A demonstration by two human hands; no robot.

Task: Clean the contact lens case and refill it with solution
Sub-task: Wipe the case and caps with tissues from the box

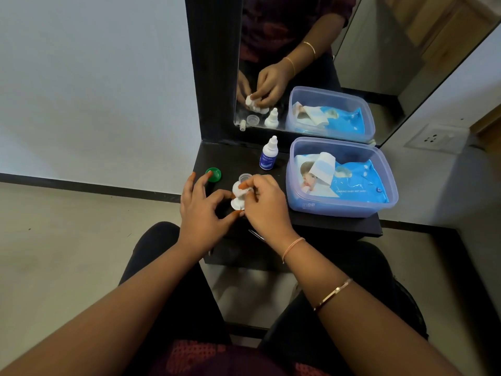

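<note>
The left hand (202, 210) pinches the contact lens case (236, 204) by its near end above the shelf (339, 223), the right hand (267, 204) curls fingers round its far well: best rub the whole wall, steadily.

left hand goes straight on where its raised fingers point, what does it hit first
Probably the green cap, just beyond the left hand; depth is unclear, so it might pass above.

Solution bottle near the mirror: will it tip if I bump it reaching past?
The solution bottle stands tall and narrow on a small base, so it likely tips easily. It is small and plastic, so probably light. Round-bodied, so once down it may roll.
</note>
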